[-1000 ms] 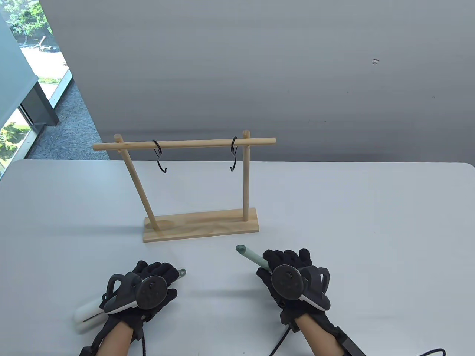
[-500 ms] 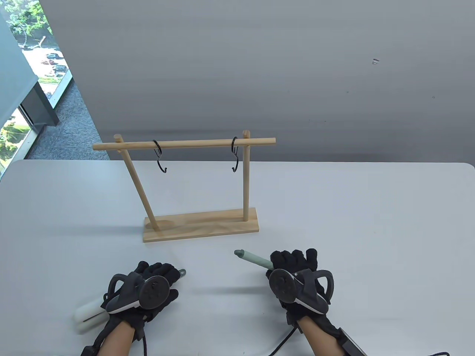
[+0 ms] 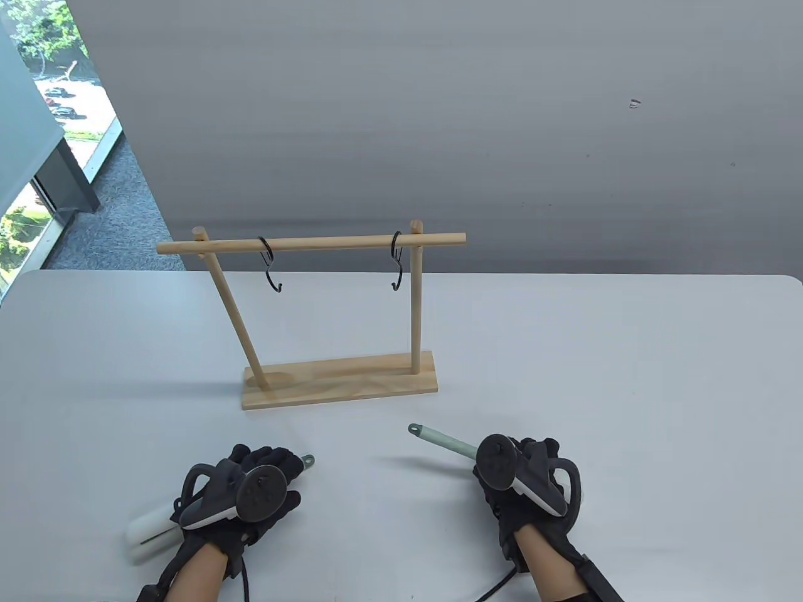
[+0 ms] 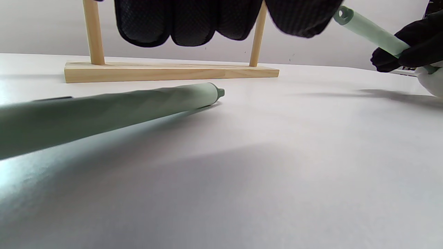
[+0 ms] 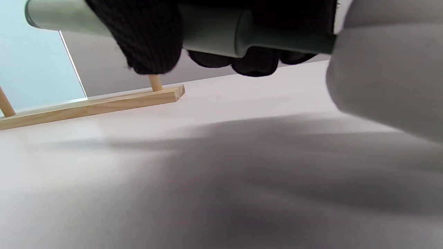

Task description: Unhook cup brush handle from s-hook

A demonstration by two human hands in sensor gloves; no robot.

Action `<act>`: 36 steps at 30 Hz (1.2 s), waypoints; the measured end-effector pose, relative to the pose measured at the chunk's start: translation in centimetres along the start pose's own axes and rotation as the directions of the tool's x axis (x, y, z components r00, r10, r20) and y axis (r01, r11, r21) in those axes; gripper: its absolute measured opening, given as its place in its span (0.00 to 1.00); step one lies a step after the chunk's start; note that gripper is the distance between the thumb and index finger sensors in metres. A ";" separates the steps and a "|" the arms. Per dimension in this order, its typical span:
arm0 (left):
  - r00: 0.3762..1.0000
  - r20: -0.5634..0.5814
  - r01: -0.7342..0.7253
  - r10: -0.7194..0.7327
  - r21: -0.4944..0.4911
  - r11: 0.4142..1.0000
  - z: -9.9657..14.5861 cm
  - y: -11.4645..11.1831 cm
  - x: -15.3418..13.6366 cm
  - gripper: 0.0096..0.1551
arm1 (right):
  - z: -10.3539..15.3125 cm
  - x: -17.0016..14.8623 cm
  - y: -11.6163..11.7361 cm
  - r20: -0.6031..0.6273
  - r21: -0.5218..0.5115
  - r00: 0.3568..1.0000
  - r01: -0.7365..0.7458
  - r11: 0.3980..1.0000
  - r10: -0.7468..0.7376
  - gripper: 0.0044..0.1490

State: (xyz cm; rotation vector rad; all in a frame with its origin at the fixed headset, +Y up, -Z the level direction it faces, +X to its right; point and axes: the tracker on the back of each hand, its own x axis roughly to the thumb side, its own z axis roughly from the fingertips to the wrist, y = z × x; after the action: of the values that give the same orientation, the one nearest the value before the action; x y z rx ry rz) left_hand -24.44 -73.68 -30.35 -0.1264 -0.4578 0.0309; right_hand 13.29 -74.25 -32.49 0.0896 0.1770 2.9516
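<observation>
Rack (image 3: 339, 382): upright on table (image 3: 627, 376); both hooks (image 3: 396, 262) bare.
R hand (image 3: 521, 483): near rack's front-right, fingers wrapped round brush handle (image 3: 442, 439), off table.
L hand (image 3: 251, 489): near rack's front-left, over 2nd brush (image 4: 104, 114) lying flat; grip – cannot tell.

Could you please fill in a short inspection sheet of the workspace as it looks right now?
Surface: white table, no marks seen.
Job's things: wooden rack with two black S-hooks, both bare; one green brush handle held in the right hand, another lying on the table under the left hand.
Clutter: nothing seen.
Grippers: right hand's fingers wrap its handle; left hand's fingers hang above its handle without gripping it.
Cables: dark glove leads trail off the near edge.
Surroundings: grey wall, window at left.
</observation>
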 end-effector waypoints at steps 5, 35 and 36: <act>1.000 -0.006 0.002 -0.002 -0.016 1.000 0.0 0.0 0.0 0.34 | -0.3 -0.6 0.5 -0.041 0.045 0.999 -0.006 0.999 0.008 0.35; 1.000 -0.003 0.008 -0.009 -0.038 0.999 -0.1 -0.2 0.1 0.34 | -0.8 -2.0 1.4 -0.151 0.162 0.988 0.005 0.987 0.020 0.35; 1.000 -0.003 0.008 -0.008 -0.038 0.999 -0.1 -0.2 0.1 0.34 | -0.8 -2.0 1.4 -0.150 0.160 0.989 0.008 0.987 0.017 0.35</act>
State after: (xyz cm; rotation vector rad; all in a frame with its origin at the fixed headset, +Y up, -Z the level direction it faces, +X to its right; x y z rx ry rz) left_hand -24.35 -73.90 -30.36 -0.1620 -0.4555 0.0136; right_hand 14.93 -76.08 -33.25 -0.1131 0.4353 2.9436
